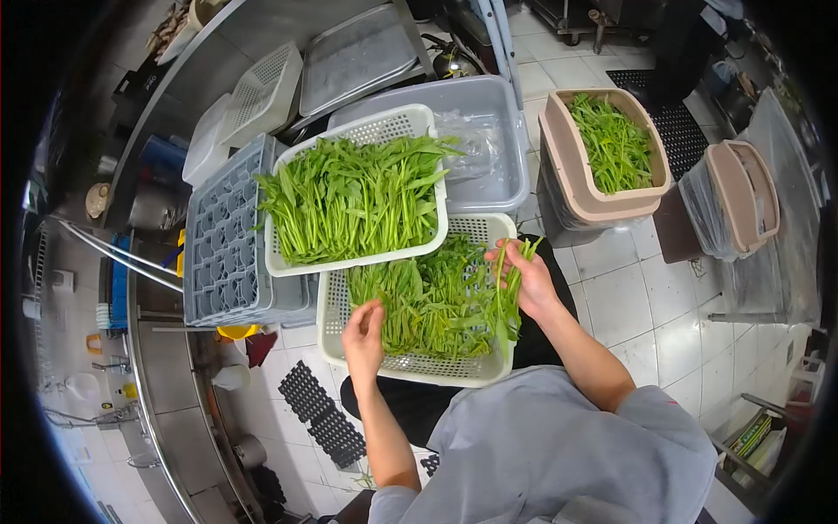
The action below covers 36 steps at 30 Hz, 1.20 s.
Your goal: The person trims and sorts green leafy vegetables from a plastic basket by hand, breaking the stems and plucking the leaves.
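My right hand (527,281) is closed around a small bunch of water spinach (506,301), its stems poking up past the fingers and its leaves hanging down. Below it, a white perforated basket (480,371) rests at my lap with more water spinach (428,301) inside. At that basket's left side, my left hand (363,336) has its fingers curled together beside the greens; whatever is in the pinch is hidden. A second white basket (419,118), piled with long stems and leaves (353,196), sits tilted and overlaps the far edge of the lap basket.
Grey glass racks (218,236) are stacked at left. Behind the baskets is a grey tub (506,131) with clear plastic in it. To the right stand a beige-rimmed bin (646,205) of greens and another lined bin (755,236). Another person (685,52) is at upper right.
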Each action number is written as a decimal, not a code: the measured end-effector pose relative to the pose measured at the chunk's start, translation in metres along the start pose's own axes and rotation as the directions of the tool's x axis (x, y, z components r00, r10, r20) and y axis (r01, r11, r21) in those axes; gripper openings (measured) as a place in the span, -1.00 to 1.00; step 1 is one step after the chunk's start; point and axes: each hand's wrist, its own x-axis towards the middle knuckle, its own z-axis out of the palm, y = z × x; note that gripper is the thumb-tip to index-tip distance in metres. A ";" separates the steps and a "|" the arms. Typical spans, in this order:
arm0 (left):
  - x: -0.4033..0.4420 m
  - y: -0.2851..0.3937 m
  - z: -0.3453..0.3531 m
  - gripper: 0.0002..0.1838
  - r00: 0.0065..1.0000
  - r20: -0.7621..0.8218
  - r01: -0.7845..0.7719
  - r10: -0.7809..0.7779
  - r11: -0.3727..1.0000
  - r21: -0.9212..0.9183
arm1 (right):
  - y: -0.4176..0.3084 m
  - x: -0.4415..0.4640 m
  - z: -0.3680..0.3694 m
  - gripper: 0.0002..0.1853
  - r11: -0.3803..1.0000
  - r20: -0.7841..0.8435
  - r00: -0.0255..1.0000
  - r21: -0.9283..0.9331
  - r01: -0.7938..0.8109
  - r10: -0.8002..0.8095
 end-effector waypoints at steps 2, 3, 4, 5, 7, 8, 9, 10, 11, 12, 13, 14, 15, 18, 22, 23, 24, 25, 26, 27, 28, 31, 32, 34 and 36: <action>-0.013 -0.018 -0.010 -0.78 0.999 0.035 0.043 -0.042 0.998 -0.035 | 0.004 0.002 0.007 -0.72 1.000 0.034 0.999 -0.014 0.013 -0.013; -0.018 -0.023 -0.014 -0.78 0.995 0.075 0.077 -0.072 0.995 -0.069 | 0.005 0.003 0.011 -0.72 1.000 0.046 0.999 -0.021 -0.001 0.001; -0.022 -0.027 -0.015 -0.79 0.994 0.084 0.079 -0.075 0.996 -0.040 | 0.007 0.003 0.015 -0.72 0.999 0.037 0.999 -0.044 0.022 -0.021; -0.024 -0.038 -0.015 -0.79 0.992 0.098 0.092 -0.084 0.993 -0.075 | 0.009 0.003 0.017 -0.72 0.997 0.026 0.999 -0.067 0.047 -0.046; -0.028 -0.040 -0.012 -0.78 0.992 0.098 0.082 -0.079 0.996 -0.025 | 0.010 0.002 0.020 -0.70 0.994 0.048 0.998 -0.096 0.052 -0.048; -0.029 -0.042 -0.012 -0.78 0.992 0.091 0.085 -0.082 0.996 -0.031 | 0.010 0.001 0.021 -0.70 0.993 0.040 0.998 -0.106 0.060 -0.056; -0.030 -0.045 -0.011 -0.78 0.990 0.102 0.097 -0.093 0.995 -0.036 | 0.010 0.000 0.022 -0.69 0.991 0.032 0.997 -0.116 0.068 -0.065; -0.031 -0.048 -0.011 -0.77 0.988 0.112 0.109 -0.104 0.993 -0.041 | 0.010 0.000 0.023 -0.69 0.990 0.037 0.998 -0.124 0.063 -0.058; -0.033 -0.051 -0.011 -0.77 0.989 0.104 0.113 -0.108 0.992 -0.046 | 0.010 0.000 0.023 -0.70 0.991 0.033 0.997 -0.118 0.068 -0.065; -0.034 -0.051 -0.011 -0.77 0.990 0.100 0.104 -0.100 0.994 -0.038 | 0.010 0.001 0.024 -0.71 0.991 0.029 0.997 -0.112 0.074 -0.071; -0.035 -0.051 -0.011 -0.77 0.991 0.097 0.094 -0.091 0.995 -0.028 | 0.011 0.001 0.025 -0.71 0.991 0.037 0.997 -0.116 0.069 -0.065; -0.036 -0.051 -0.011 -0.77 0.992 0.089 0.095 -0.092 0.995 -0.031 | 0.011 0.001 0.026 -0.73 0.992 0.019 0.997 -0.105 0.070 -0.069; -0.039 -0.045 -0.010 -0.78 0.988 0.108 0.113 -0.107 0.992 -0.054 | 0.011 0.000 0.028 -0.75 0.993 -0.001 0.997 -0.095 0.072 -0.073; -0.042 -0.039 -0.003 -0.79 0.985 0.129 0.121 -0.111 0.989 -0.079 | 0.011 -0.001 0.032 -0.80 0.994 -0.027 0.997 -0.081 0.068 -0.071; -0.031 -0.053 -0.010 -0.78 0.998 0.041 0.053 -0.057 0.994 0.094 | 0.009 0.000 0.031 -0.84 0.994 -0.013 0.994 0.033 0.107 -0.106; -0.027 -0.059 -0.015 -0.78 0.998 0.031 0.057 -0.060 0.994 0.098 | 0.008 0.001 0.031 -0.87 0.995 -0.096 0.991 0.047 0.093 -0.088; -0.024 -0.064 -0.021 -0.79 0.999 -0.021 0.041 -0.037 0.972 0.231 | 0.008 0.002 0.030 -0.86 0.995 -0.114 0.990 0.045 0.090 -0.085; -0.020 -0.068 -0.025 -0.79 0.998 -0.068 0.030 -0.006 0.933 0.360 | 0.007 0.004 0.025 -0.85 0.995 -0.131 0.988 0.042 0.090 -0.083; -0.017 -0.072 -0.029 -0.81 0.996 -0.090 0.033 0.008 0.899 0.437 | 0.007 0.006 0.019 -0.85 0.996 -0.126 0.989 0.045 0.081 -0.075; -0.014 -0.077 -0.030 -0.81 0.995 -0.097 0.038 0.005 0.897 0.440 | 0.007 0.007 0.014 -0.82 0.998 -0.077 0.996 0.047 0.047 -0.043; -0.010 -0.082 -0.031 -0.82 0.999 -0.045 0.035 -0.014 0.842 0.538 | 0.009 0.009 0.011 -0.79 0.999 -0.028 1.000 0.047 0.013 -0.012; -0.010 -0.079 -0.021 -0.82 0.997 0.047 0.018 -0.061 0.778 0.628 | 0.019 0.011 0.011 -0.74 0.992 -0.069 0.997 0.126 -0.024 0.033; -0.012 -0.075 -0.014 -0.82 0.993 0.105 -0.008 -0.060 0.836 0.549 | 0.020 0.010 0.010 -0.76 0.989 -0.040 0.999 0.144 -0.025 0.031; -0.017 -0.060 0.001 -0.80 0.978 0.197 -0.027 -0.066 0.901 0.432 | 0.019 0.011 0.014 -0.77 0.981 -0.060 0.998 0.195 -0.019 0.031; -0.024 -0.047 0.011 -0.79 0.959 0.272 -0.020 -0.081 0.937 0.349 | 0.017 0.012 0.013 -0.78 0.963 -0.044 0.998 0.267 -0.026 0.039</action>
